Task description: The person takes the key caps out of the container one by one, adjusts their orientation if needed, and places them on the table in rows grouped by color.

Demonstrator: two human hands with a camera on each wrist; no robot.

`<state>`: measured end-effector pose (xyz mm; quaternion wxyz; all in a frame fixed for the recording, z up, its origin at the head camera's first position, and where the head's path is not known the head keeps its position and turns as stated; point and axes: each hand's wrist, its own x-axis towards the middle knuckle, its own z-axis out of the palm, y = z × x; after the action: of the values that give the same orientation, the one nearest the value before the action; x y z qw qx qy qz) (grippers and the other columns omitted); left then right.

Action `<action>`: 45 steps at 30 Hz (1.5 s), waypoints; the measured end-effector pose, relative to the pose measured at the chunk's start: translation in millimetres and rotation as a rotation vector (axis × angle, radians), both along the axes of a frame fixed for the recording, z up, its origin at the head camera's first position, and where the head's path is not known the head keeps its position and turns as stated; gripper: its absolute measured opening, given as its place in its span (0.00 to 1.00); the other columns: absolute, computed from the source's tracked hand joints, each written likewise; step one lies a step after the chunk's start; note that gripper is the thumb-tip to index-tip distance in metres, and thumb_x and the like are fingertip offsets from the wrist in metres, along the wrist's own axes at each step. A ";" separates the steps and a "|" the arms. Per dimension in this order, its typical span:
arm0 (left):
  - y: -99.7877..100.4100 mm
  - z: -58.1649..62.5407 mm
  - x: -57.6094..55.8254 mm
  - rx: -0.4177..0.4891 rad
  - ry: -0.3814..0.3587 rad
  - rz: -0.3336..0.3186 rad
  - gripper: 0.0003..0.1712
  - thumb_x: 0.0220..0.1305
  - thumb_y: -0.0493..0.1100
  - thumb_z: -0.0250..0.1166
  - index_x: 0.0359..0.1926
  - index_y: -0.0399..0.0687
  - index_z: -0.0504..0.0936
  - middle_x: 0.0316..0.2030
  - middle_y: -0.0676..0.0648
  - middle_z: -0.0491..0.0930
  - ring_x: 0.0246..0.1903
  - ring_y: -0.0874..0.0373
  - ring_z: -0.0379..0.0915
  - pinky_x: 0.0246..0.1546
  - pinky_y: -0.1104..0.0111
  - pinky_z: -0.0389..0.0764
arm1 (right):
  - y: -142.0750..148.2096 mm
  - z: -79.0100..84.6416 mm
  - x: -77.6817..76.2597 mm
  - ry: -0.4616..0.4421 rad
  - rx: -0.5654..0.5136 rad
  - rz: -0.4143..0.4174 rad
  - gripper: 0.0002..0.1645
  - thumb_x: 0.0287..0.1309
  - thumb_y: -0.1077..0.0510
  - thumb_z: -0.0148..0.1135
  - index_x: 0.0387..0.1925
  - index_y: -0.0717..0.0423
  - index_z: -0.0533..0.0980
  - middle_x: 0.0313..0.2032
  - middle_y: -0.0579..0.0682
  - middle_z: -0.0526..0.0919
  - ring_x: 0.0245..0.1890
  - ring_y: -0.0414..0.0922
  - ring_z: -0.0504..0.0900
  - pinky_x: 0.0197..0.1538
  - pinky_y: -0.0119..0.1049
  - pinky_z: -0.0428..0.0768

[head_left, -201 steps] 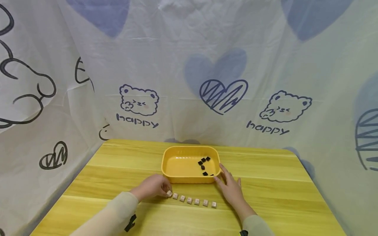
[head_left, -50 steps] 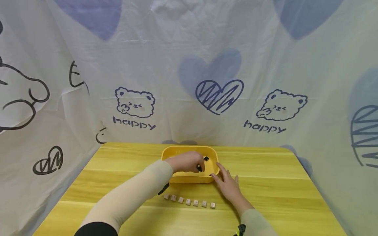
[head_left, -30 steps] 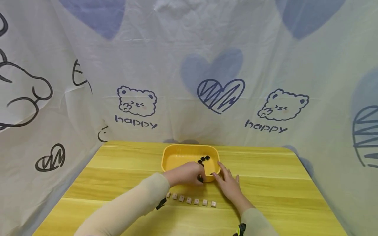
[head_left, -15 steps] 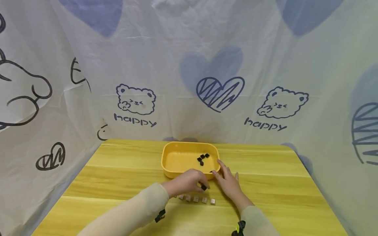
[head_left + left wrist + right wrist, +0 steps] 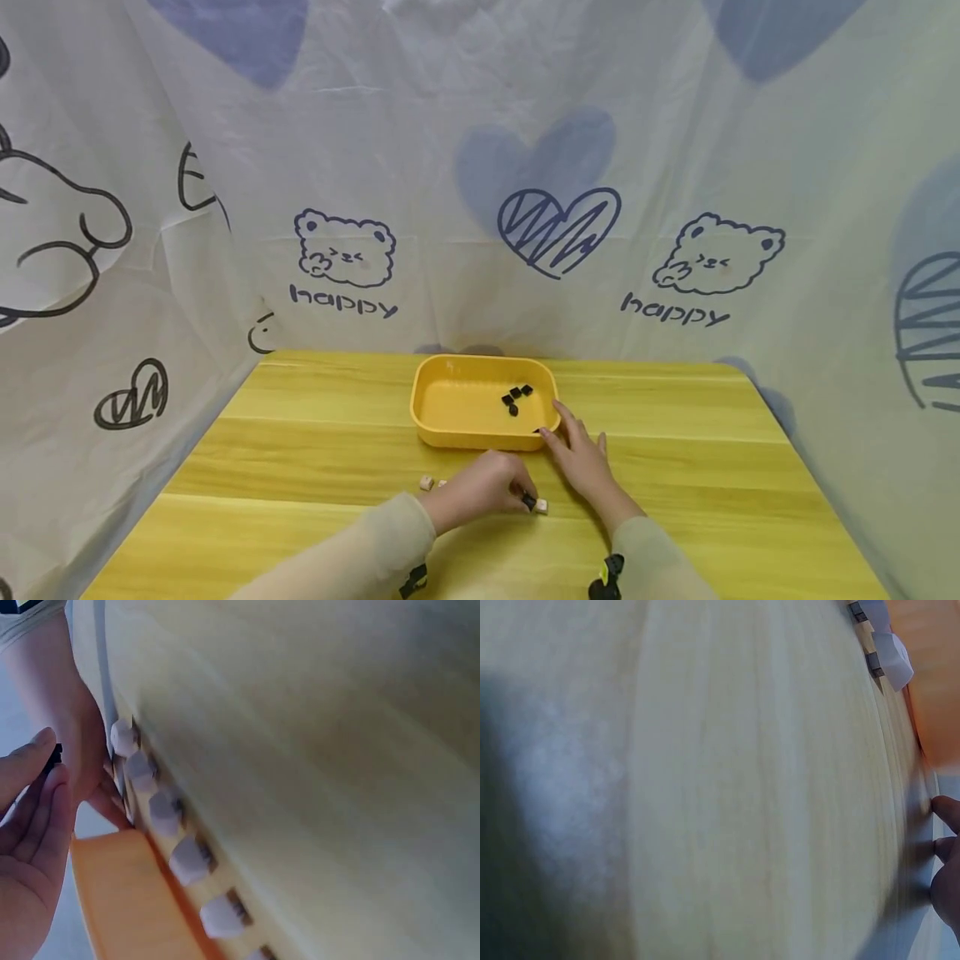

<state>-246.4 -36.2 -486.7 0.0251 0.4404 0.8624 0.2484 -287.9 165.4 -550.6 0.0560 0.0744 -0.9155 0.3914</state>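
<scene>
Fingers [image 5: 523, 486] of the left hand [image 5: 483, 490] pinch a small black piece [image 5: 528, 502]

A whitish cloth backdrop [image 5: 405, 158] takes up most of the head view, marked with blue hearts and two bear faces, each with the word "happy" beneath it. Below it spreads the desk [image 5: 690, 467], yellow with wood grain running across. Two pale sleeves [image 5: 352, 550] reach in from the bottom of the head view, the left one slanting in toward the middle.

On the desk sits a yellow tray [image 5: 457, 408], rectangular with rounded corners. The right hand [image 5: 585, 467] lies at its near right corner, fingers spread and fairly straight, the thumb at the near rim and a fingertip at the side. The left hand is in front of the tray, thumb and fingertips closed together on the black piece; only a dark edge of it shows in the left wrist view.

A row of pale keycaps [image 5: 165, 812] runs along the desk before the tray; the left wrist view takes in six, the last cut off by the frame. In the head view the held piece is just beside the rightmost keycap; whether they touch, I cannot tell. Inside the tray, toward its right end, are four loose black pieces [image 5: 513, 410], with a dark sliver [image 5: 537, 431] at the near rim by the right thumb.
</scene>
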 end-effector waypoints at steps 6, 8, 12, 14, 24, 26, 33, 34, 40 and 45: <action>7.6 -12.2 2.8 -0.006 -0.006 0.064 0.10 0.47 0.38 0.78 0.35 0.46 0.89 0.29 0.57 0.83 0.26 0.76 0.71 0.30 0.85 0.71 | -0.1 0.0 -0.6 0.001 0.005 -0.003 0.41 0.67 0.31 0.44 0.76 0.40 0.52 0.71 0.58 0.60 0.70 0.63 0.55 0.67 0.64 0.28; 10.0 -14.8 3.9 -0.028 -0.003 0.080 0.10 0.48 0.39 0.78 0.35 0.47 0.90 0.29 0.59 0.83 0.26 0.76 0.71 0.30 0.85 0.71 | -0.3 0.1 -0.5 0.000 0.007 -0.003 0.42 0.67 0.30 0.44 0.76 0.40 0.51 0.71 0.58 0.59 0.70 0.63 0.55 0.67 0.64 0.28; 14.6 -17.1 7.3 -0.083 0.046 0.096 0.08 0.48 0.42 0.78 0.33 0.52 0.90 0.29 0.62 0.80 0.26 0.76 0.69 0.31 0.84 0.70 | -0.6 0.9 -0.3 -0.003 0.010 -0.003 0.43 0.66 0.28 0.42 0.76 0.39 0.51 0.72 0.58 0.58 0.70 0.63 0.54 0.67 0.64 0.28; 16.8 -16.8 9.4 -0.107 0.076 0.105 0.08 0.48 0.45 0.78 0.32 0.55 0.89 0.29 0.64 0.78 0.27 0.75 0.69 0.31 0.83 0.69 | -0.4 0.7 -1.1 -0.003 0.012 -0.007 0.43 0.65 0.27 0.42 0.76 0.38 0.51 0.71 0.58 0.59 0.70 0.63 0.54 0.67 0.63 0.28; 25.4 -25.9 8.7 -0.194 0.250 0.080 0.11 0.43 0.56 0.79 0.29 0.63 0.89 0.29 0.64 0.74 0.30 0.71 0.66 0.32 0.77 0.69 | -0.1 0.2 -2.3 -0.007 0.018 -0.013 0.43 0.66 0.28 0.42 0.76 0.38 0.51 0.69 0.59 0.63 0.70 0.64 0.53 0.67 0.63 0.28; 25.8 -27.9 8.1 -0.207 0.247 0.083 0.12 0.42 0.56 0.79 0.29 0.63 0.89 0.30 0.63 0.75 0.31 0.70 0.66 0.32 0.75 0.68 | -0.4 0.4 -2.2 -0.012 0.019 -0.011 0.43 0.65 0.27 0.42 0.76 0.38 0.51 0.69 0.59 0.63 0.70 0.64 0.53 0.67 0.64 0.28; 24.5 -34.4 5.5 -0.220 0.253 0.100 0.11 0.41 0.56 0.79 0.28 0.64 0.89 0.32 0.63 0.75 0.34 0.68 0.64 0.33 0.75 0.67 | -0.5 0.7 -2.6 -0.014 0.025 -0.011 0.44 0.65 0.26 0.41 0.76 0.38 0.51 0.69 0.59 0.63 0.70 0.63 0.53 0.67 0.64 0.28; 24.3 -34.7 5.1 -0.221 0.256 0.102 0.11 0.41 0.57 0.79 0.28 0.64 0.89 0.32 0.63 0.75 0.34 0.67 0.64 0.33 0.75 0.66 | -0.6 0.9 -2.7 -0.013 0.025 -0.012 0.43 0.65 0.27 0.41 0.76 0.37 0.51 0.69 0.59 0.63 0.70 0.63 0.53 0.67 0.64 0.28; 24.2 -33.5 4.7 -0.225 0.274 0.104 0.11 0.41 0.58 0.79 0.27 0.64 0.89 0.33 0.63 0.76 0.34 0.67 0.64 0.32 0.76 0.66 | -0.6 0.6 -2.8 -0.012 0.023 -0.010 0.42 0.66 0.29 0.43 0.76 0.37 0.51 0.69 0.59 0.62 0.70 0.63 0.53 0.67 0.64 0.28; 24.7 -31.2 6.4 -0.232 0.285 0.101 0.11 0.42 0.58 0.79 0.27 0.65 0.88 0.33 0.63 0.76 0.34 0.67 0.64 0.33 0.76 0.66 | -0.4 -0.7 -3.2 -0.007 0.027 -0.012 0.43 0.66 0.27 0.42 0.76 0.37 0.51 0.69 0.59 0.64 0.70 0.63 0.53 0.67 0.64 0.28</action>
<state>-240.0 -11.5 -517.9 -0.0592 0.4214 0.9011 0.0831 -291.1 165.0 -551.4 0.0542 0.0686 -0.9213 0.3790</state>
